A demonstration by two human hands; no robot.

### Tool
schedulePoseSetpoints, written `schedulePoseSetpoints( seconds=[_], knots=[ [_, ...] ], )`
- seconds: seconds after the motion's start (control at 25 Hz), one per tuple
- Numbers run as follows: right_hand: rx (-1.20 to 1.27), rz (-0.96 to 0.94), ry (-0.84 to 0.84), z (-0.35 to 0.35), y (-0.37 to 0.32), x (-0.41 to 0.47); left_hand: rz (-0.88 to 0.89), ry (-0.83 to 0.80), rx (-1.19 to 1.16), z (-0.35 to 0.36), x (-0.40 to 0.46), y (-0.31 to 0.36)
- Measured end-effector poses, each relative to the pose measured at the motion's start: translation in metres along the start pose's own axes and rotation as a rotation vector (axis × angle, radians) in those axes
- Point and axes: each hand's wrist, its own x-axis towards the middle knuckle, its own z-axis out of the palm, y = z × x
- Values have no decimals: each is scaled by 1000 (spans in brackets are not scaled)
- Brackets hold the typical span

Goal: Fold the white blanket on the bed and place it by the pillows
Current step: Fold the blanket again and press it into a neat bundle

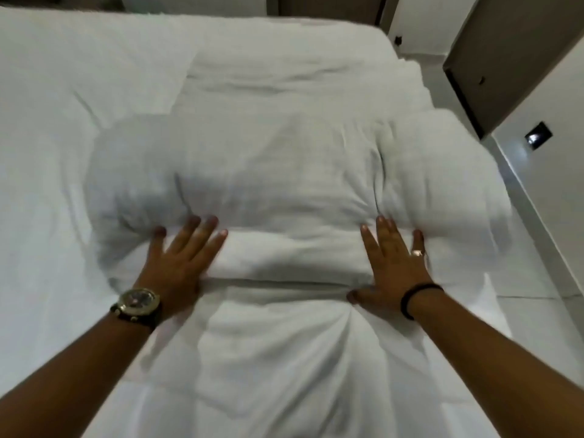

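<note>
Both hands lay flat and spread, gripping nothing: the left hand (177, 263) and the right hand (393, 267) pressed down well apart on the near edge of the bunched white blanket (284, 184), which bulged just beyond the fingertips. It looked like the flattening of a fold. Next, I judged, came another fold, then a carry to pillows I could not see. Under the wrists stretched the white bed (47, 153); right of the right hand, pale floor (543, 273) and a dark door (493, 58).
</note>
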Motion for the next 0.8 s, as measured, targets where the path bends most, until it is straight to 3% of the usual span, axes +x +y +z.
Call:
schedulePoseSetpoints(
  seconds=[0.12,0.2,0.32,0.44,0.56,0.8],
  knots=[
    [5,-58,-12,-20,12,27,-177,161,21,-5,8,-14],
    [-20,-149,84,-30,31,26,-234,203,81,-12,-3,-33],
    [-182,-239,334,-22,65,7,-140,-1,170,-24,-2,-65],
    [-170,-177,408,-6,56,13,-182,-199,158,-21,19,-61],
    [-75,-108,478,0,43,13,-293,-193,74,-15,27,-48],
    [139,-12,511,-43,48,-58,-280,-102,-64,-67,-26,-28]
  ],
)
